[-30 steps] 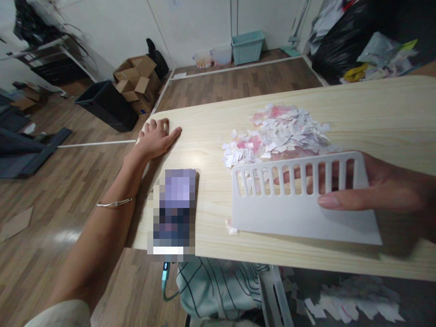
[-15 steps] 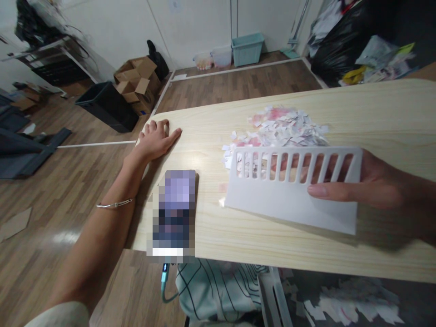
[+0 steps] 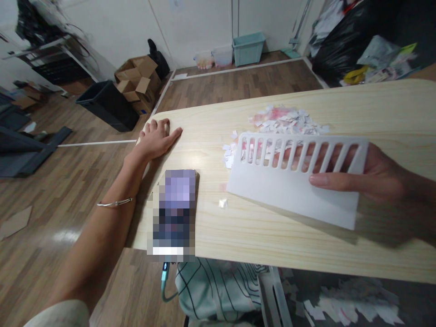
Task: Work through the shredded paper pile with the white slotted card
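Observation:
My right hand (image 3: 381,175) grips a white slotted plastic panel (image 3: 293,186) by its right end, thumb on the near face and fingers behind the slots. The panel is tilted above the wooden table (image 3: 211,236). Behind it lies a heap of torn paper scraps (image 3: 289,120), white with some pink, partly hidden by the panel and seen through its slots. My left hand (image 3: 158,141) rests on the table's left edge, fingers spread, holding nothing. A small shiny clear piece (image 3: 223,204) and a pinkish scrap (image 3: 223,186) lie left of the panel.
A phone (image 3: 175,209) with a blurred screen lies on the table, a teal cable (image 3: 164,281) plugged in. Below the front edge, more scraps (image 3: 357,299) fill a dark drawer or container. A black bin (image 3: 109,106), cardboard boxes (image 3: 139,81) and a teal tub (image 3: 248,49) stand beyond.
The panel and my right hand have moved slightly up and away from me, uncovering the small shiny piece. My left hand stays in place.

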`<state>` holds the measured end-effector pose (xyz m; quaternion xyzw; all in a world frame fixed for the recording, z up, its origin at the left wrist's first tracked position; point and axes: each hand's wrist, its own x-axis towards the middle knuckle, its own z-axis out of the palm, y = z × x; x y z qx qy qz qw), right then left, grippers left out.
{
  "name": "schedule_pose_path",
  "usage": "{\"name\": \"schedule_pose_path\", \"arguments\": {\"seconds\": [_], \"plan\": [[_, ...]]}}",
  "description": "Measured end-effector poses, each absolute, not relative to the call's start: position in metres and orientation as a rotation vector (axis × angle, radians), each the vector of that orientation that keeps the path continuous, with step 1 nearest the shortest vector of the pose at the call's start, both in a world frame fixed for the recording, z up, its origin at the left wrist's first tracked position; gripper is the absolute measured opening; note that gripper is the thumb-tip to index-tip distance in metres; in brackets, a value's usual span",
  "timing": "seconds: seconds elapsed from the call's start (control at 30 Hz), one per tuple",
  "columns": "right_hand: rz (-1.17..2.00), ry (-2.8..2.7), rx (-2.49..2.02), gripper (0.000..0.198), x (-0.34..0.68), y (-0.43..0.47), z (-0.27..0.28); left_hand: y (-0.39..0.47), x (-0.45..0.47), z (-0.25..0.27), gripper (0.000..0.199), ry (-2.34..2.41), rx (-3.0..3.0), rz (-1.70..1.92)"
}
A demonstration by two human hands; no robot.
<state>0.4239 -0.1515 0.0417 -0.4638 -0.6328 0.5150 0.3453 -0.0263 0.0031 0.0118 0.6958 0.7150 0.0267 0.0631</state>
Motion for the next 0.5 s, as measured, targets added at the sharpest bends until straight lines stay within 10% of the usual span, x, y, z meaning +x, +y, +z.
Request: {"name": "schedule_pose_path", "arguments": {"seconds": [0.5], "plan": [[1.225,-1.663,-1.257,0.036,0.409,-0.153,0.046,0.003,-0.029,0.01,0.098,2.16,2.113,0.078]]}}
